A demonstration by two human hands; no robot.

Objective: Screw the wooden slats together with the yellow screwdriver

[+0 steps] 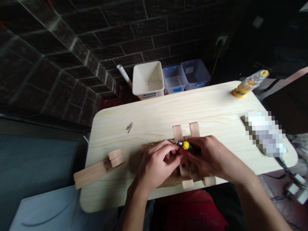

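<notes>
My right hand (214, 156) is closed on a screwdriver (186, 145) with a black and yellow handle, its metal end pointing left. Close beside it, my left hand (158, 163) has thumb and fingers drawn together near the screwdriver; anything between them is hidden. Under both hands lies a brown wooden block or board (169, 181), largely covered. Two light wooden strips cross it, a left strip (178, 132) with a dark hole and a right strip (194, 129).
Several screws (129, 126) lie on the wooden table (148, 112). At left is a jointed wooden piece (95, 171). A clear yellow-capped container (249, 84) stands back right, near a blurred-out device (265, 134) with a cable. Behind are a cream bin (147, 78) and clear bins (175, 78).
</notes>
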